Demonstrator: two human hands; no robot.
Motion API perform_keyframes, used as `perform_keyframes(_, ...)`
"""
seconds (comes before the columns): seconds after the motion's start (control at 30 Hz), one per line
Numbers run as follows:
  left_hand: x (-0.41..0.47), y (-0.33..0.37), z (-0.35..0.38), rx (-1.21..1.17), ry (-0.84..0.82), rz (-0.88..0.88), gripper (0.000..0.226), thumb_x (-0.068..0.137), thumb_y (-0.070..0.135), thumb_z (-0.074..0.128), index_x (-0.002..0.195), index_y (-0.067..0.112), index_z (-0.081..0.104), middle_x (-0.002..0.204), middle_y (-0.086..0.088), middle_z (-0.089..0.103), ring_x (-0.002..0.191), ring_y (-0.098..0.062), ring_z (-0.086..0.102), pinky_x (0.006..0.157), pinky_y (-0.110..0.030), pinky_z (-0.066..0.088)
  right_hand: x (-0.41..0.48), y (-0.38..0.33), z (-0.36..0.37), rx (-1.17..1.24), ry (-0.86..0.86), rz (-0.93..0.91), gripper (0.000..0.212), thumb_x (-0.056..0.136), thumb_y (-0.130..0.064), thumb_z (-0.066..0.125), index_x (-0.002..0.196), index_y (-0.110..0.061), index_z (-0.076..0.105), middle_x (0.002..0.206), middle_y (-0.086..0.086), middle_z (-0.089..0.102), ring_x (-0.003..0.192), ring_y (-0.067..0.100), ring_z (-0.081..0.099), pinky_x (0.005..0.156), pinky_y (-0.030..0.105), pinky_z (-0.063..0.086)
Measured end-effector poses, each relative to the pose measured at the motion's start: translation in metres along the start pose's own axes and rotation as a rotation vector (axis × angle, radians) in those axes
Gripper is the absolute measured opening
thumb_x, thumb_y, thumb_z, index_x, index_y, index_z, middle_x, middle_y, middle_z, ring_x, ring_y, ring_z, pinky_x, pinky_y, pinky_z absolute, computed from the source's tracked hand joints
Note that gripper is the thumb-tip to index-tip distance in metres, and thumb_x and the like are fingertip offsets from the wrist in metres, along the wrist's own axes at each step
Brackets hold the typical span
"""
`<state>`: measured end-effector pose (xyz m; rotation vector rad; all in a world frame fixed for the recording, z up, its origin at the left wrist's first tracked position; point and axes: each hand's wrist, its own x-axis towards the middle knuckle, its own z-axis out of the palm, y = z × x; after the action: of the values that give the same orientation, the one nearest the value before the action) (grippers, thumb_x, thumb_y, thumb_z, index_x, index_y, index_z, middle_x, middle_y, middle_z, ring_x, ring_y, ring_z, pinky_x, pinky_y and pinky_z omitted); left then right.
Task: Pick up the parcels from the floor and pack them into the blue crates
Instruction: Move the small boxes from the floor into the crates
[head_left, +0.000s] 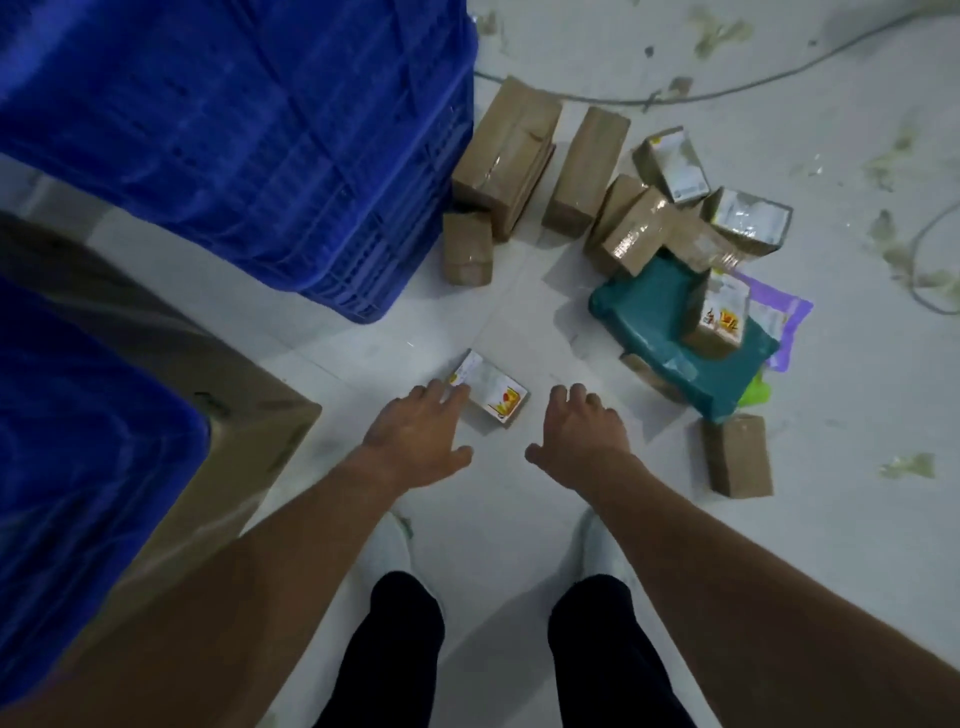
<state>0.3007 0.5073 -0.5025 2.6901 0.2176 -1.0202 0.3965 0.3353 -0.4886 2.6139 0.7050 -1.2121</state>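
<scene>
A small parcel with a white label and a red-yellow sticker (493, 391) lies on the white floor right ahead of me. My left hand (418, 431) reaches down with spread fingers, its fingertips over the parcel's left edge. My right hand (582, 428) hangs open just right of the parcel and holds nothing. A big blue crate (249, 145) stands at the upper left, and a second blue crate (78, 478) is at the left edge. Several brown cardboard parcels (584, 171) lie beyond, beside a teal parcel (660, 322).
A large cardboard box (244, 415) sits under the near blue crate. One brown parcel (737, 454) lies alone at the right. Cables (727, 91) cross the stained floor at the far side. My white shoes (387, 545) stand below my hands.
</scene>
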Motion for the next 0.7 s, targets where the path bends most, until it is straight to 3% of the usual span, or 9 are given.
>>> perform_keyframes(0.17, 0.101, -0.037, 0.075, 0.002, -0.019, -0.012, 0.076, 0.093, 0.045, 0.056, 0.154, 0.019, 0.020, 0.142, -0.011, 0.039, 0.123, -0.028, 0.049, 0.096, -0.040, 0.048, 0.097, -0.002, 0.089, 0.102, 0.082, 0.022, 0.074, 0.082, -0.053, 0.067, 0.135, -0.011, 0.035, 0.130, 0.010, 0.043, 0.116, 0.028, 0.047, 0.093, 0.039, 0.043)
perform_keyframes(0.37, 0.189, -0.055, 0.130, 0.142, 0.047, 0.073, 0.098, 0.082, 0.034, 0.074, 0.156, 0.018, 0.011, 0.150, -0.013, 0.026, 0.123, -0.029, 0.047, 0.092, -0.039, 0.049, 0.172, 0.001, 0.172, 0.168, 0.155, -0.005, 0.086, 0.076, -0.059, 0.070, 0.138, -0.014, 0.030, 0.127, 0.008, 0.042, 0.114, 0.027, 0.046, 0.095, 0.040, 0.043)
perform_keyframes(0.53, 0.222, -0.056, 0.157, 0.234, 0.064, 0.145, 0.103, 0.075, 0.016, 0.080, 0.154, 0.017, 0.013, 0.149, -0.014, 0.024, 0.118, -0.029, 0.050, 0.087, -0.036, 0.050, 0.203, -0.003, 0.203, 0.165, 0.232, 0.007, 0.092, 0.076, -0.056, 0.069, 0.143, -0.010, 0.025, 0.124, 0.007, 0.043, 0.109, 0.026, 0.048, 0.092, 0.040, 0.044)
perform_keyframes(0.7, 0.225, -0.057, 0.158, 0.376, 0.124, 0.168, 0.091, 0.076, 0.019, 0.079, 0.148, 0.014, 0.024, 0.137, -0.015, 0.037, 0.107, -0.025, 0.054, 0.075, -0.032, 0.046, 0.212, -0.007, 0.205, 0.146, 0.271, -0.022, 0.077, 0.073, -0.051, 0.069, 0.131, -0.013, 0.035, 0.115, 0.004, 0.046, 0.101, 0.023, 0.049, 0.088, 0.036, 0.044)
